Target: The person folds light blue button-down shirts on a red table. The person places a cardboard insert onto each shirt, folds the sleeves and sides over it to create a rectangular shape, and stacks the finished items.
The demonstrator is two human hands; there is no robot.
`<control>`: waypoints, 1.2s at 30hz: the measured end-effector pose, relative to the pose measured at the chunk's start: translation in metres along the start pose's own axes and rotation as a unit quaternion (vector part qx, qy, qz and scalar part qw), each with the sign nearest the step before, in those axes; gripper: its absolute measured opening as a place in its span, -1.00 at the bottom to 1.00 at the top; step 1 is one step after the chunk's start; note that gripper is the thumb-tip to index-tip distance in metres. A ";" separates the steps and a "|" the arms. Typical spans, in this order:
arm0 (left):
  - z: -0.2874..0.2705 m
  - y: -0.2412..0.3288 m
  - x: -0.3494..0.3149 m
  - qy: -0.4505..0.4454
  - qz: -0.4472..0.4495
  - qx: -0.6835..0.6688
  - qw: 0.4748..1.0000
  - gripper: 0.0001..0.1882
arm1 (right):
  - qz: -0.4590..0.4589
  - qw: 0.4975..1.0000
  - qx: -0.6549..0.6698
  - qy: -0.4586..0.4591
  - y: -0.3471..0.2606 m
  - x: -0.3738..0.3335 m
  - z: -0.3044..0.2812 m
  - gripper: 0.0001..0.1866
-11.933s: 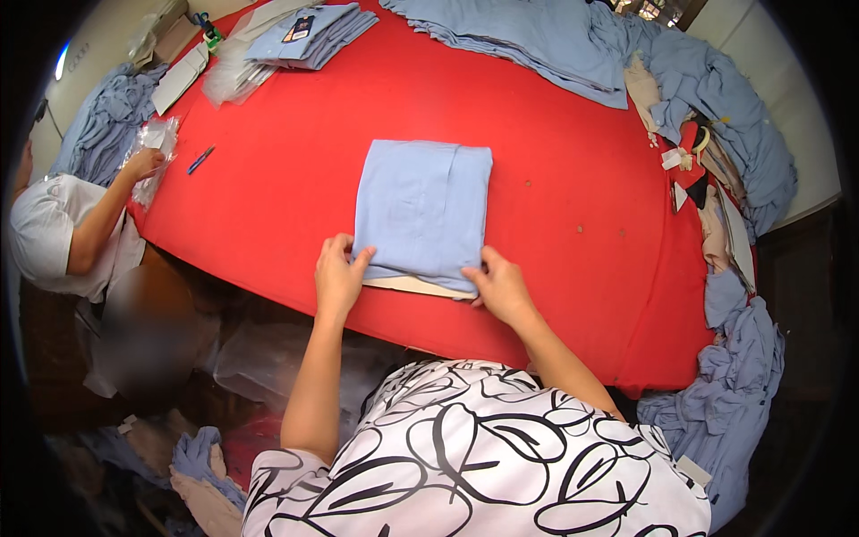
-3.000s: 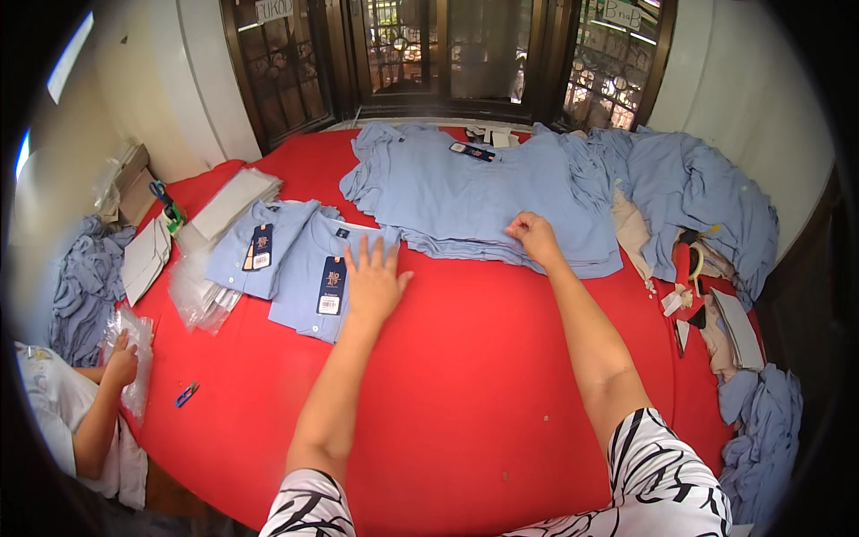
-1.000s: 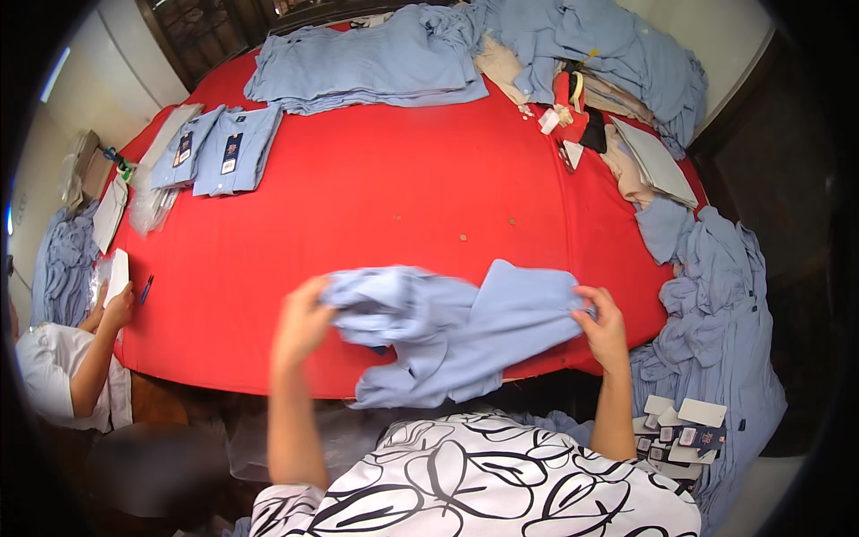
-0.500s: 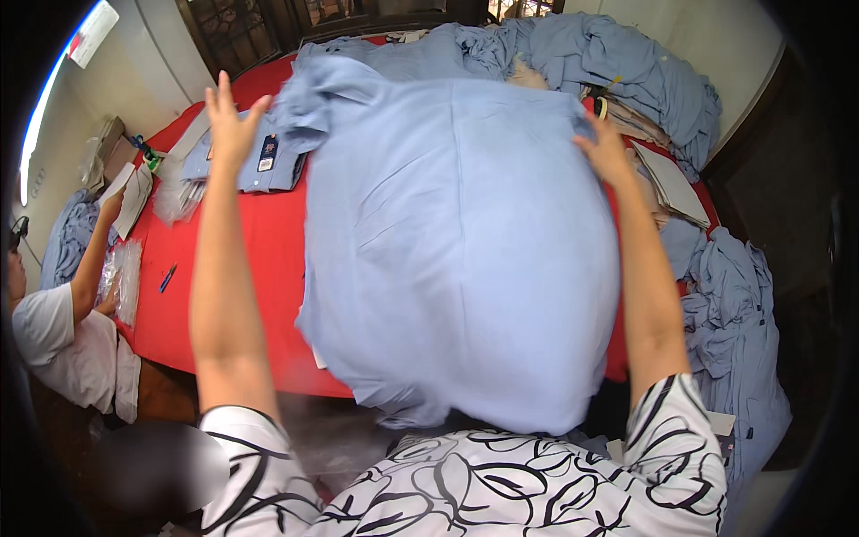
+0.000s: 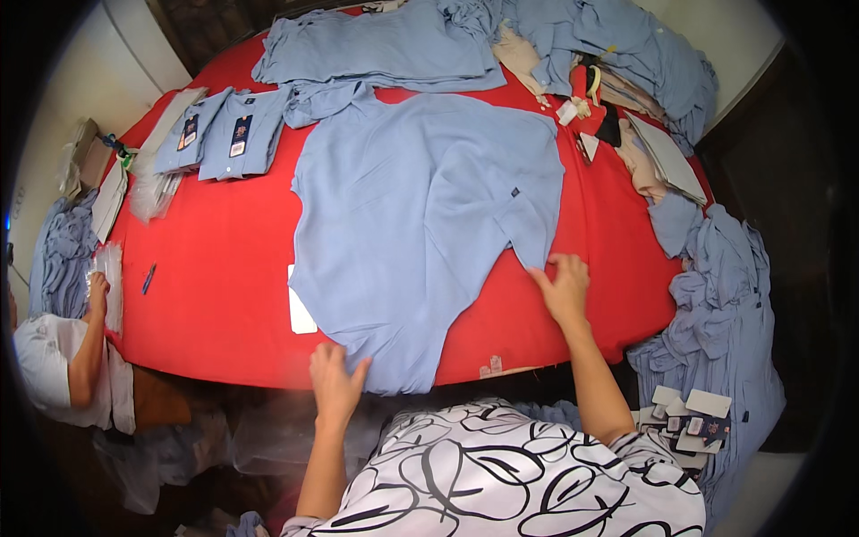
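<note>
At 6 o'clock sits the person's white top with black leafy lines (image 5: 474,474). The left hand (image 5: 335,387), at 7 o'clock, has its fingers loose and its thumb apart, right beside the bottom edge of a soft light blue cloth shirt (image 5: 385,224). The right hand (image 5: 565,291), near 4 o'clock, also has its thumb and fingers apart, with the thumb at a corner of the shirt. I cannot tell if either one touches it. The shirt lies spread out and wrinkly in the middle, and a flat white card (image 5: 302,309) pokes out at 8 o'clock.

At 9 o'clock, a co-worker's hand (image 5: 97,285) is at a clear, crinkly plastic bag (image 5: 112,295). More clear plastic bags (image 5: 150,199) lie at 10 o'clock; what is in them is too hard to see.

A smooth red cloth (image 5: 206,242) covers the table. Small blue snips (image 5: 149,277) rest near 9 o'clock. Two neatly folded light blue shirts with dark paper tags (image 5: 259,143) lie at 11 o'clock. A flat stack of light blue shirts (image 5: 385,54) is at 12, and a big messy blue heap (image 5: 626,45) at 1. Past that is a plain white wall (image 5: 747,54).
</note>
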State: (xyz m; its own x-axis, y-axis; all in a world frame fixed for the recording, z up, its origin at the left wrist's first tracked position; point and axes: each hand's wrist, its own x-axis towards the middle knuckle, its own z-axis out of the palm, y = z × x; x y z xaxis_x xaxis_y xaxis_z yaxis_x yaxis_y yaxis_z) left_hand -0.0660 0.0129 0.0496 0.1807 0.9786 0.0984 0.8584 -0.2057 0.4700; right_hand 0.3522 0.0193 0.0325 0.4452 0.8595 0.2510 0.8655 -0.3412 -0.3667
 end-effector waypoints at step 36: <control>0.009 -0.051 0.238 0.055 0.057 -0.015 0.997 -0.43 | -0.051 0.994 -0.067 0.070 0.022 0.165 0.040 -0.40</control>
State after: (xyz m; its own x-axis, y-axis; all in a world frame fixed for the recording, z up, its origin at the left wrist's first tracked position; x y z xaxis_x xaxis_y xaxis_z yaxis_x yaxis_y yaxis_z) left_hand -0.0626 0.2563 0.0408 0.2214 0.9431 0.2483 0.8205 -0.3177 0.4753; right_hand 0.4358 0.1684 0.0298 0.3733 0.8340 0.4064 0.9263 -0.3104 -0.2137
